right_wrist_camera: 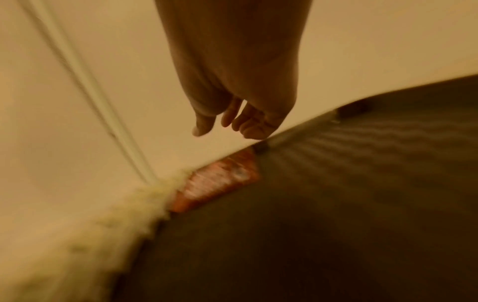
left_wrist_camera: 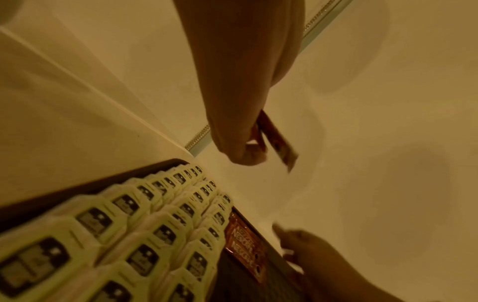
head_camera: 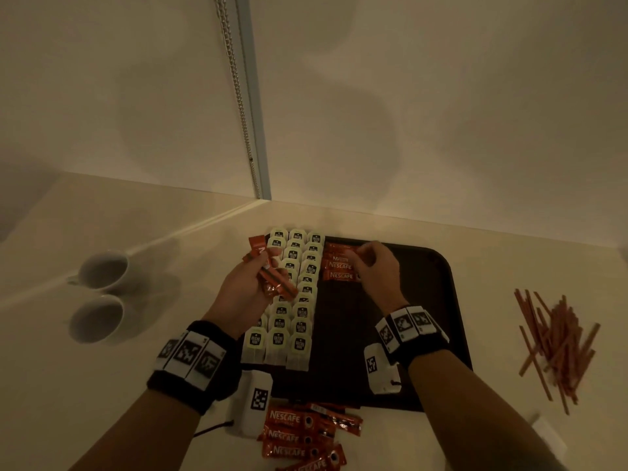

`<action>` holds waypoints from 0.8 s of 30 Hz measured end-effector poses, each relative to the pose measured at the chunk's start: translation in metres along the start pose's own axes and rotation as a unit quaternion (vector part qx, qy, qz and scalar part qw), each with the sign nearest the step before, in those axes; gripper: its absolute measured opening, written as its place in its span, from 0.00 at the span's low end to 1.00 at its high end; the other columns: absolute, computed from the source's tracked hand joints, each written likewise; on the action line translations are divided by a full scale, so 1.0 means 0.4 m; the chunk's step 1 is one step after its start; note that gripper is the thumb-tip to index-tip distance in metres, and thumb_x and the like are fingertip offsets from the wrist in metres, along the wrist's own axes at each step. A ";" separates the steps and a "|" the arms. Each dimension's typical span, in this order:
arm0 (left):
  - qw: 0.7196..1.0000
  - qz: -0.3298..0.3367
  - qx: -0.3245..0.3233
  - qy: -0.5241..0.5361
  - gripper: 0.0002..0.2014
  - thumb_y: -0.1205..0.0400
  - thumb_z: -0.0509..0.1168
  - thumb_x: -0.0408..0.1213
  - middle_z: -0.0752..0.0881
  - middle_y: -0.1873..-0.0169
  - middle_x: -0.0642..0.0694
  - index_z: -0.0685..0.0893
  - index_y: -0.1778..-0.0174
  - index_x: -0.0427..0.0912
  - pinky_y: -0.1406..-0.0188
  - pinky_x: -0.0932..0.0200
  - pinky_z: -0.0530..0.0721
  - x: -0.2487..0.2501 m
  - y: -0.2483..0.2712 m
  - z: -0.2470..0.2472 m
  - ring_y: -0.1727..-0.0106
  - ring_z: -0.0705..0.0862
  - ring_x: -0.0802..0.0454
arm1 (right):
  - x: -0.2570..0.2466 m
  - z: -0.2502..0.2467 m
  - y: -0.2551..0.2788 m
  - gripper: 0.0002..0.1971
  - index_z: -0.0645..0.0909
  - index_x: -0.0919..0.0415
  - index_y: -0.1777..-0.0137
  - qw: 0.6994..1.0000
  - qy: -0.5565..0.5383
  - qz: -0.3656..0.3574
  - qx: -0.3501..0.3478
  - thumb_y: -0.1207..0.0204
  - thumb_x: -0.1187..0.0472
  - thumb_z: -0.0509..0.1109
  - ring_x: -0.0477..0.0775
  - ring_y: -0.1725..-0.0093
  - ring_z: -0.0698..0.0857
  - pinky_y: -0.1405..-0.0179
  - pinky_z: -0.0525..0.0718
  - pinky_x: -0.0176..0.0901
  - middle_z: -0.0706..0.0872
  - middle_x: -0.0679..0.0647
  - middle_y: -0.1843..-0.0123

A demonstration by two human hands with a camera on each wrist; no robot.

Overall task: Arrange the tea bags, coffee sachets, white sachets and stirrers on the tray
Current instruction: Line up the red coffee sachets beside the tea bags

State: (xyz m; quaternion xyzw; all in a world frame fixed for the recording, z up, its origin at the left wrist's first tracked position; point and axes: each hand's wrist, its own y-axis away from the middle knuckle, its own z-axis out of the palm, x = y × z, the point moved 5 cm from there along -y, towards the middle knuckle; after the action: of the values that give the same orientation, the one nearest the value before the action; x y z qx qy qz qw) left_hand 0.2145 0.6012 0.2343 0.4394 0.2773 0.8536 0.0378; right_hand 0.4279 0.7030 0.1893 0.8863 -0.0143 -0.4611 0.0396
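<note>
While the left hand [head_camera: 244, 287] holds a bunch of orange paper coffee sachets [head_camera: 272, 277] at 9 o'clock, the right hand [head_camera: 375, 266], fingers loosely bent and empty, rests nearer the sideways sachet row [head_camera: 339, 266] on the dark plastic tray [head_camera: 452, 300].

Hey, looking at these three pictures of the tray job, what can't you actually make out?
- Right hand: the head view shows only its back over the red coffee sachets on the dark plastic tray; the right wrist view is motion-blurred, so any contact is unclear.
- Bundle of red sachets in the left hand: count hidden by fingers.
- White sachets: none identifiable.
- Cream tea bag labels: too small.
</note>
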 end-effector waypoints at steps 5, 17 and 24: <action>0.997 0.044 -0.013 0.058 0.10 0.12 0.54 0.38 0.79 0.58 0.42 0.79 0.51 0.40 0.51 0.51 0.85 0.011 -0.017 0.021 0.56 0.81 0.47 | -0.217 0.087 0.122 0.13 0.75 0.61 0.46 0.944 -0.146 -0.060 -0.289 0.26 0.58 0.73 0.53 0.54 0.87 0.55 0.89 0.43 0.83 0.58 0.47; 0.989 0.128 -0.036 -0.069 0.06 0.16 0.61 0.29 0.84 0.70 0.53 0.78 0.58 0.43 0.76 0.69 0.76 0.043 0.026 0.043 0.68 0.79 0.58 | -0.307 0.040 0.131 0.10 0.81 0.64 0.45 0.952 -0.178 -0.080 -0.236 0.22 0.60 0.69 0.43 0.69 0.83 0.68 0.82 0.33 0.85 0.52 0.62; 0.990 0.135 -0.023 -0.040 0.04 0.18 0.64 0.30 0.81 0.68 0.45 0.80 0.58 0.40 0.79 0.70 0.72 0.063 0.023 0.021 0.71 0.75 0.56 | -0.327 0.028 0.129 0.07 0.82 0.69 0.46 0.956 -0.162 -0.116 -0.217 0.21 0.68 0.66 0.40 0.72 0.82 0.68 0.82 0.29 0.85 0.58 0.64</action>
State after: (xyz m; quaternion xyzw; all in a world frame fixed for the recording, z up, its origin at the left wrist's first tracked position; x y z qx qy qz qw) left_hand 0.2070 0.6050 0.2612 0.5058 0.1937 0.8387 -0.0569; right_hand 0.3441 0.6592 0.2940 0.7657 0.1825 -0.5917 0.1742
